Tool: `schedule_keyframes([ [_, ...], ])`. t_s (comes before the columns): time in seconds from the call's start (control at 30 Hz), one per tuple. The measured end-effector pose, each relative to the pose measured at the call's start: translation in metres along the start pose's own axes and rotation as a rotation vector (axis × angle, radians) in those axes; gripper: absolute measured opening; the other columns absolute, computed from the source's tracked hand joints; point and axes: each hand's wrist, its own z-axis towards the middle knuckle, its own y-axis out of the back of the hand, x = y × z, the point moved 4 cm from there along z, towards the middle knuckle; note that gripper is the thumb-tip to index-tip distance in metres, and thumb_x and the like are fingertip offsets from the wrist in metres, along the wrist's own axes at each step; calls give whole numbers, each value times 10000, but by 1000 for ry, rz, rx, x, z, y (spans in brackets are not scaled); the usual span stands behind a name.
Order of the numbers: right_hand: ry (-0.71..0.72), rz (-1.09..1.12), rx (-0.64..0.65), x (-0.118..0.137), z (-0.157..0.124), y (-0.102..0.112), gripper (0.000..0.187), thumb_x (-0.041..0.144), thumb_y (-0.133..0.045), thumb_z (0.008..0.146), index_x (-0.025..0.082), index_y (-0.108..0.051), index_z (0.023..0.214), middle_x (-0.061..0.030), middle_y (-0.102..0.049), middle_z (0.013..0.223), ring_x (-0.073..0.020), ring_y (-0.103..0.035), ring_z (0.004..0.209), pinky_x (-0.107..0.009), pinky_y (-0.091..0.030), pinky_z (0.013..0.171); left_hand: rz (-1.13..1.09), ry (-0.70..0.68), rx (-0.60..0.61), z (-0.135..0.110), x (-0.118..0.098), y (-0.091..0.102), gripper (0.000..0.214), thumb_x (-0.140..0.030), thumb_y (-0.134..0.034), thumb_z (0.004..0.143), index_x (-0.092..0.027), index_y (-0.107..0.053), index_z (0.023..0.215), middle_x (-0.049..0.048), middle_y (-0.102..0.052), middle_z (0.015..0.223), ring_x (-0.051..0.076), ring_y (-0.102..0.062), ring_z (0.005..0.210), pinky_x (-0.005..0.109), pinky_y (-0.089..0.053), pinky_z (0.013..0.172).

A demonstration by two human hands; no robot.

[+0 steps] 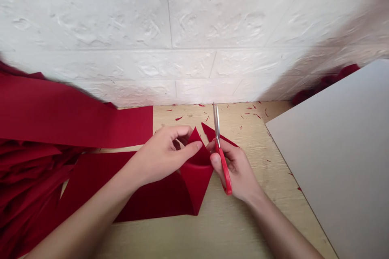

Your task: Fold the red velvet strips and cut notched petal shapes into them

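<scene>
Insp. note: 2 bare hands in view, both working over the light wood-grain counter (170, 236).

L hand (161, 156) is closed in a pinch on a fold of a red paper sheet (91, 182), thumb across the raised peak, fingers curled behind it. R hand (238, 170) is clenched round the red handles of a pair of scissors (224, 166).

Sheet lies mainly left of the scissors, in 2 long bands. Upper band runs approx. horizontal and ends in a straight edge. Lower band runs diag. from bottom-left up to the fold, which stands just left of the blades. A pointed red tip (212, 131) lies close by the blades. Scissors' long axis is near upright, tips aimed at the white textured brick wall (194, 20). Blades look nearly closed; contact with the sheet cannot be confirmed from this view.

Rec.: for a clean cut, hold the sheet taut near the cut line, open blades fully, cut from near the pivot in long strokes, and hold L fingers clear of the blade path.

Also noted: small red paper snippets (258, 115) on the counter beyond and right of the scissors; grey board (331, 158) well right of the scissors; blurred red material (325, 83) behind that board.
</scene>
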Motion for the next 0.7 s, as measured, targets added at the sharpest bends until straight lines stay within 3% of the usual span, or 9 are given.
schedule_keyframes([
  [0.1,6,30,3,3,0,2,493,683,-524,892,197,-578,827,28,-483,635,-122,-413,567,-261,-352,537,-4,24,186,-4,-5,1,208,-361,-617,890,-228,-713,762,-5,-628,583,152,-594,511,236,-459,429],
  [0.13,7,39,4,4,0,3,517,706,-503,891,199,-576,817,28,-477,626,-123,-413,562,-265,-357,540,-7,18,193,-4,-6,1,209,-366,-602,901,-228,-711,788,1,-638,603,161,-608,537,242,-468,445],
  [0.23,25,78,-1,9,-1,6,553,737,-472,890,201,-592,826,24,-478,627,-129,-425,566,-276,-363,551,59,-24,98,-4,-9,1,217,-363,-544,936,-222,-657,816,14,-664,699,163,-614,597,244,-449,478],
  [0.37,18,179,26,14,-4,9,510,706,-569,861,197,-605,865,12,-528,684,-129,-463,594,-275,-370,563,371,-154,-60,-5,-10,-8,236,-313,-508,958,-226,-483,740,-32,-554,610,125,-457,491,252,-309,470],
  [0.53,-24,205,65,19,-3,14,432,623,-658,838,194,-603,835,26,-518,660,-116,-445,576,-263,-347,546,560,-215,-5,-4,-4,-22,207,-308,-457,980,-238,-505,791,-25,-585,639,148,-483,507,271,-292,508],
  [0.7,-133,222,103,21,-1,16,240,407,-717,806,195,-605,805,10,-597,748,-128,-504,647,-271,-423,619,737,-201,111,3,-7,-34,226,-345,-424,990,-238,-562,847,11,-695,732,186,-573,561,286,-265,504],
])
